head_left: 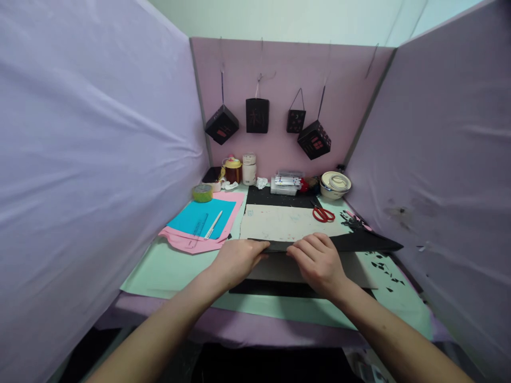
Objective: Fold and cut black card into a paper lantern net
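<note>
My left hand (236,260) and right hand (318,261) meet at the near edge of the surface (167,268), both pressing on a black sheet of paper (359,243) that lies folded over a cream board (285,222). The fingers (259,256) of my left hand curl closed around the sheet's raised edge, pinching it; those of my right lie nearly flat and close together on top of it, the thumb hidden underneath. The sheet runs out to the right from under my hands and ends in a sharp point, lifted slightly off the surface. Small black paper scraps (385,268) lie scattered just beside that point on the pale green mat. To the left, well apart from my hands, a blue sheet (199,215) rests on pink paper (187,242), with a clear ruler (198,226) and a white pen (213,224) on top. Beyond the board lie red-handled scissors (322,214). Further back stand a roll of green tape (203,192), a brown jar (232,170), a white container (249,168), a clear box (285,183) and a round bowl (335,184). Four black paper lanterns (257,115) hang on the pink back wall.
</note>
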Demonstrator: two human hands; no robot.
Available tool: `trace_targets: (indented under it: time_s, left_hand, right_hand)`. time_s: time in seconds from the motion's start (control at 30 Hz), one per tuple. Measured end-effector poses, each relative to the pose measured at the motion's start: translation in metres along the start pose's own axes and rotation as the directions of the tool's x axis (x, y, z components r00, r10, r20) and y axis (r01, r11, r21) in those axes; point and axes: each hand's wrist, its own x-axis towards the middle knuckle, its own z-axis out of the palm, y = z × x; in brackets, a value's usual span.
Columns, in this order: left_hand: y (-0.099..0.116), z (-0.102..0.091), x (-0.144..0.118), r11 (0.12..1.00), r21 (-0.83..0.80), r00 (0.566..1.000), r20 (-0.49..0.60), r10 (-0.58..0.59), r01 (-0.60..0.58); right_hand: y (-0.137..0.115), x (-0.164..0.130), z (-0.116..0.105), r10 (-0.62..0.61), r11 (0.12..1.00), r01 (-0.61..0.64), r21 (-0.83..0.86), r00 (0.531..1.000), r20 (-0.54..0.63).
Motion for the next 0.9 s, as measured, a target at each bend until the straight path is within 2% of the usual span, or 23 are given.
trace_targets:
  time_s: [0.27, 0.5, 0.7, 0.9]
  left_hand:
    - [0.001, 0.003, -0.004, 1.000, -0.026, 0.999, -0.032, -0.003, 0.002]
    - [0.008, 0.004, -0.005, 1.000, -0.025, 0.999, -0.040, 0.007, -0.008]
    - [0.008, 0.005, -0.006, 0.999, -0.038, 0.999, -0.040, -0.002, 0.000]
    - [0.012, 0.002, -0.006, 0.995, -0.102, 0.999, -0.047, -0.004, 0.000]
  right_hand:
    - [-0.004, 0.003, -0.009, 0.057, 0.998, -0.058, 0.031, 0.998, 0.037]
    - [-0.008, 0.003, -0.006, -0.005, 0.999, 0.005, 0.044, 1.000, 0.010]
    - [-0.011, 0.005, -0.010, 0.041, 0.998, -0.043, 0.055, 0.998, 0.039]
    - [-0.010, 0.008, -0.004, -0.054, 0.997, 0.054, 0.056, 0.999, -0.001]
